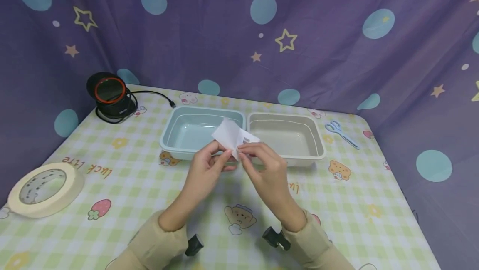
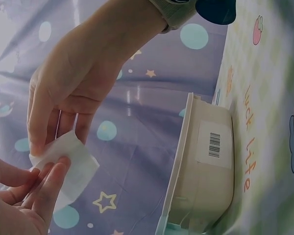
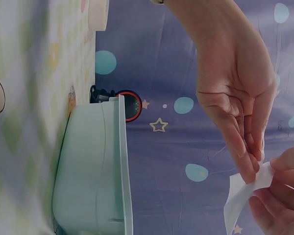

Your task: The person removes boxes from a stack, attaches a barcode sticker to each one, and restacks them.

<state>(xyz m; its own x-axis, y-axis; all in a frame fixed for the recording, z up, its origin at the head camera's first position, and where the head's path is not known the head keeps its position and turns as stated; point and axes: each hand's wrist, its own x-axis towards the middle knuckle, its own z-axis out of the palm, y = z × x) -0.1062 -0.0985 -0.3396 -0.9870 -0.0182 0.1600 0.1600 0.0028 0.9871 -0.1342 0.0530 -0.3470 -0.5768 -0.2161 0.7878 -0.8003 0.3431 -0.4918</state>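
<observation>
Both hands meet in front of the two bins, raised above the table, at a small white folded paper. The left hand pinches its lower edge between thumb and fingers. From the other side the right hand pinches the same paper's lower corner, fingertips close to the left thumb. A white flap with dark print sticks out above the right fingers. In the left wrist view the paper looks thin and slightly see-through. The right wrist view shows the paper bent between the fingertips of both hands.
Behind the hands stand a light blue bin and a beige bin, side by side. A barcode label is on the beige bin's side. Blue scissors lie right, a tape roll left, and a black corded device back left.
</observation>
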